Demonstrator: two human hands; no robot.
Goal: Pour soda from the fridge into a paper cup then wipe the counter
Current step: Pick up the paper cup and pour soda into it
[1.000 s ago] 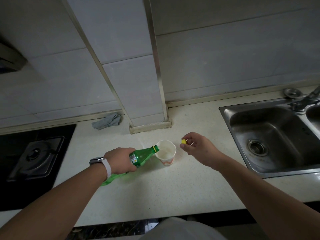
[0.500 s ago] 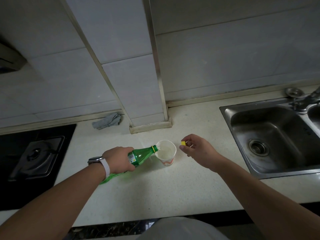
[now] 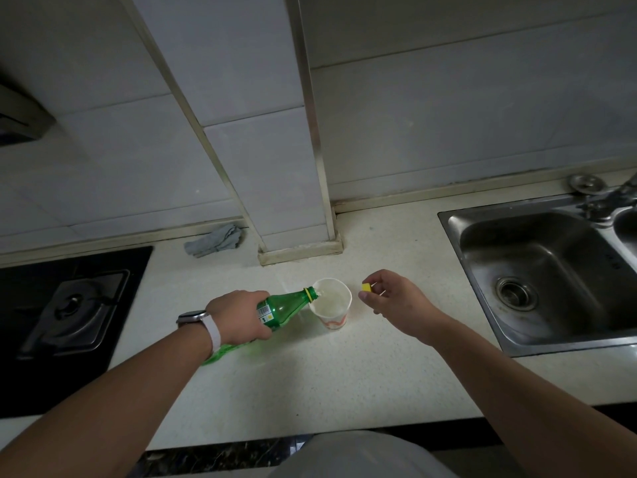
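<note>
- Black glass and dull steel make up the gas hob at the far left, set flush into the pale speckled counter, which looks hard, smooth and easy to wipe.
- Grey and crumpled, a soft cloth lies far back against the tiled wall, well apart from the pouring. It should be light and limp, best gathered in a loose fistful for the wiping step.
- The left hand, a watch on its wrist, is wrapped around the middle of the green soda bottle, fingers closed over the labelled body.
- The bottle is thin translucent plastic, tipped nearly flat with its yellow-ringed mouth over the cup's near-left rim. I judge it springy and possibly slick if chilled. A hold on the wider body, as here, gives control. Too hard a squeeze would surge the flow.
- The paper cup stands upright on the counter between the two hands, white with an orange-red band near its base. It is light, thin-walled and easily tipped or crushed. Nobody steadies it, so a nudge from the bottle neck could topple it.
- The right hand hovers just right of the cup, pinching the small yellow cap at the fingertips. The cap is rigid and tiny, easy to drop.
- A stainless sink fills the far right, its basin scuffed.
</note>
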